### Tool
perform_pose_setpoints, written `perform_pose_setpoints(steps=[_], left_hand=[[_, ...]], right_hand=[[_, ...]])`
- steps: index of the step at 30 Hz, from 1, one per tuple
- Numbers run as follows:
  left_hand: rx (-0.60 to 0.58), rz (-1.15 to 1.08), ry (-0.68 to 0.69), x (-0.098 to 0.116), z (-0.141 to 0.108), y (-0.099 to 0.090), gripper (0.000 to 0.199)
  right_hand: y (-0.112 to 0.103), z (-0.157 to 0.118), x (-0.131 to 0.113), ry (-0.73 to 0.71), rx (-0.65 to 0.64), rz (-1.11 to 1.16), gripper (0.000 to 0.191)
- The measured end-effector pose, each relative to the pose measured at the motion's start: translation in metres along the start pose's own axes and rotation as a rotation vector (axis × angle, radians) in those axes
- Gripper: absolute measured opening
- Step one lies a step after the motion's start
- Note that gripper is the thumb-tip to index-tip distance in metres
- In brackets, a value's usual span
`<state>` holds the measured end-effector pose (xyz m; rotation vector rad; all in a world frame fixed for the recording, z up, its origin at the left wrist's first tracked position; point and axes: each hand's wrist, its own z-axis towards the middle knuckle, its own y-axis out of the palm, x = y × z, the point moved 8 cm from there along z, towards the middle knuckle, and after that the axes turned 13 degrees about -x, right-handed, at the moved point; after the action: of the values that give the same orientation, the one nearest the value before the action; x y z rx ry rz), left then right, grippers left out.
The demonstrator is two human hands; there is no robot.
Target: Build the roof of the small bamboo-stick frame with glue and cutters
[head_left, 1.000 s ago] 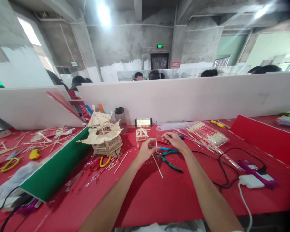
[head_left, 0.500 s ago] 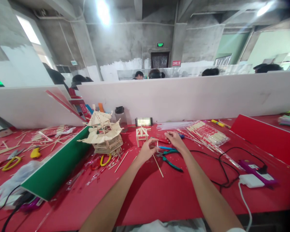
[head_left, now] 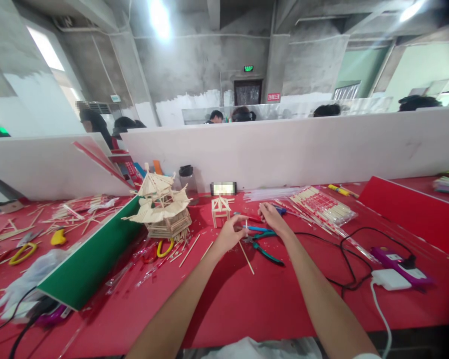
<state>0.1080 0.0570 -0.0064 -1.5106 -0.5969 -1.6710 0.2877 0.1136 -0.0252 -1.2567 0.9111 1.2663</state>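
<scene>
- Short stick (head_left: 246, 224) stands upright, pinched by the left hand (head_left: 232, 236) above the red table (head_left: 243, 309)
- Likely light, stiff and easily snapped, best held gently near mid-length
- Right hand (head_left: 272, 218) curls nearby, fingertips drawn together; whether they hold anything, cannot tell

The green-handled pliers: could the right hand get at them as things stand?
Probably yes: the right hand is close to the green-handled pliers, and nothing covers their nearer handle. I can't tell whether that hand holds something.
</scene>
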Motion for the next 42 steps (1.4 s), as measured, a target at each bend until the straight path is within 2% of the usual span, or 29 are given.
perform_pose_setpoints(steps=[6, 10, 16, 20, 25, 30, 35, 42], left_hand=[[-0.005, -0.007, 0.006, -0.009, 0.002, 0.001, 0.038], [-0.013, 0.018, 0.02, -0.01, 0.003, 0.002, 0.037], [0.015, 0.06, -0.003, -0.01, 0.002, 0.0, 0.037], [0.017, 0.068, 0.001, -0.013, 0.003, -0.003, 0.038], [0.022, 0.075, 0.0, -0.011, 0.002, -0.003, 0.035], [0.012, 0.059, -0.008, -0.007, 0.001, -0.003, 0.035], [0.018, 0.015, -0.019, -0.009, 0.0, -0.004, 0.035], [-0.01, -0.044, -0.043, -0.013, -0.002, -0.001, 0.037]], right_hand=[[-0.003, 0.0, 0.003, -0.003, 0.026, -0.03, 0.027], [-0.003, -0.002, -0.006, -0.045, 0.044, -0.158, 0.032], [0.005, -0.004, -0.021, -0.113, -0.014, -0.27, 0.033], [0.007, -0.007, -0.024, -0.084, 0.044, -0.34, 0.034], [0.01, -0.007, -0.021, -0.054, 0.089, -0.371, 0.03], [0.011, -0.009, -0.028, -0.091, 0.121, -0.418, 0.032], [0.018, -0.014, -0.043, -0.189, 0.047, -0.413, 0.033], [0.01, -0.014, -0.04, -0.154, 0.103, -0.426, 0.031]])
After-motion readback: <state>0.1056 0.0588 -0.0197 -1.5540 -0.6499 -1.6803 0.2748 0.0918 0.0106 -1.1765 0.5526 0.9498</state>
